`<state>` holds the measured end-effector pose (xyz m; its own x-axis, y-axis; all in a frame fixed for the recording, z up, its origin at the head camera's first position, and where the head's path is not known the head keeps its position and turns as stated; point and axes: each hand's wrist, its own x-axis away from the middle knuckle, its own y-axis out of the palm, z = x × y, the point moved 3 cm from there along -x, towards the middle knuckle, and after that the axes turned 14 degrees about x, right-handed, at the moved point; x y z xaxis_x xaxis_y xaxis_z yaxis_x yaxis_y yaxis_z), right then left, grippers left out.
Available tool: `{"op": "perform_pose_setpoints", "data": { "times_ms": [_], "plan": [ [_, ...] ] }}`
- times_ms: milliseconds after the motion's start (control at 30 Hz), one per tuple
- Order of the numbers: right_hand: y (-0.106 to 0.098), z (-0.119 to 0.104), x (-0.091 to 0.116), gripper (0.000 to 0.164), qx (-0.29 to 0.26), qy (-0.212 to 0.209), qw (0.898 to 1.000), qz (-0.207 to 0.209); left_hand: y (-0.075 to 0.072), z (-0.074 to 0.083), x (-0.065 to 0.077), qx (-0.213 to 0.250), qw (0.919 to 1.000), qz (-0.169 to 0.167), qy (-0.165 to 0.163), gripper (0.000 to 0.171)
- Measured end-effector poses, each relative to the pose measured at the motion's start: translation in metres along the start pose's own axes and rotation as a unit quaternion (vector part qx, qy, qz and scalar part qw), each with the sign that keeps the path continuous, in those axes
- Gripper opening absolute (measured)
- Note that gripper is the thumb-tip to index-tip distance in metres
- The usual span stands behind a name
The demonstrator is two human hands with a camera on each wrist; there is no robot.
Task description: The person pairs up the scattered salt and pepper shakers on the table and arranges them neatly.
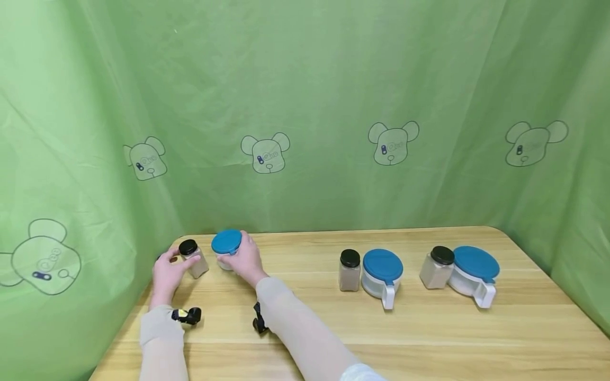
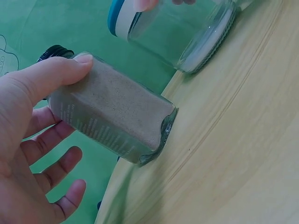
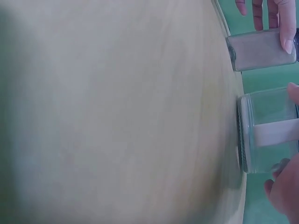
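At the table's far left corner, my left hand (image 1: 165, 275) pinches a square glass spice jar (image 1: 197, 264) near its black screw cap, thumb on one face. Greyish-brown powder fills the jar (image 2: 112, 107), whose base is at the tabletop in the left wrist view. The lower fingers of that hand are spread off the glass. Just to the right, my right hand (image 1: 247, 259) holds a round clear glass seasoning pot with a blue lid (image 1: 226, 241), thumb and fingers on opposite sides. Its white handle (image 3: 275, 133) shows between them in the right wrist view.
Right of centre stand another black-capped jar (image 1: 350, 272) and a blue-lidded pot (image 1: 383, 264) side by side. Farther right is a similar pair, a jar (image 1: 436, 270) beside a larger pot (image 1: 475, 263). A green curtain (image 1: 324, 196) hangs behind the wooden table (image 1: 295, 296).
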<state>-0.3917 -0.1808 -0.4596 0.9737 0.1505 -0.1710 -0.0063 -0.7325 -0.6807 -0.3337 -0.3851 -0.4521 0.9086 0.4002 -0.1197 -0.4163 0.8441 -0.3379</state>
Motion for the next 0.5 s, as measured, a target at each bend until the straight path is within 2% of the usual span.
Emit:
{"op": "perform_pose_setpoints", "data": {
  "times_ms": [500],
  "plan": [
    [-0.0082, -0.0014, 0.0064, 0.085, -0.027, -0.004, 0.999, 0.024, 0.0034, 0.0046, 0.0052, 0.018, 0.9997, 0.004, 0.015, 0.074]
  ]
}}
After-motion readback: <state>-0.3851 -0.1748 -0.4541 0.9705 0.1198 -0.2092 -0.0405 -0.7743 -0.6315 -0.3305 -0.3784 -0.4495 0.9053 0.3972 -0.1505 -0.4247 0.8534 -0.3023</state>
